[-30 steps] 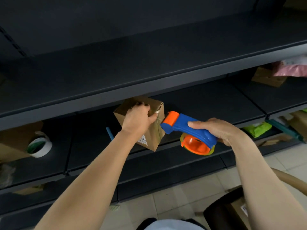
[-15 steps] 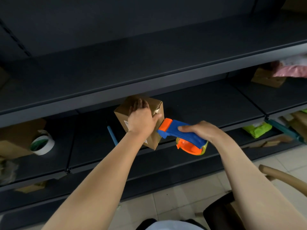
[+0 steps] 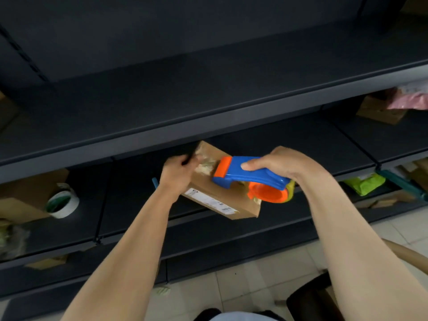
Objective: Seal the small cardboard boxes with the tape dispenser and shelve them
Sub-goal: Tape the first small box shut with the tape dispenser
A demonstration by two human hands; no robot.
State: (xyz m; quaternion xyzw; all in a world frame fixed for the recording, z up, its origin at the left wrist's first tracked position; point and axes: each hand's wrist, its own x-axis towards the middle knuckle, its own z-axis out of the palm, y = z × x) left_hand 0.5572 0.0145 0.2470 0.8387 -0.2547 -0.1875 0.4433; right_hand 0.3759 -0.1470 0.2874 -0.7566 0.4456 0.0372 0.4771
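1. The left grip (image 3: 177,174) is a bare hand, and the forearm behind it is uncovered down to the frame's lower edge
2. The right grip (image 3: 284,166) is likewise bare, with an uncovered forearm behind it
3. Far below and between both grips, a pale bluish-white garment (image 3: 234,317) shows, flanked by dark fabric (image 3: 206,313)

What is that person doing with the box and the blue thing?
A person is taping a small cardboard box shut in front of dark shelves. The left hand holds the box by its far end. The right hand grips a blue and orange tape dispenser, its orange nose on the box's top. Some shiny tape already shows there. The box is not yet on a shelf. A spare tape roll sits on a lower shelf to the left.
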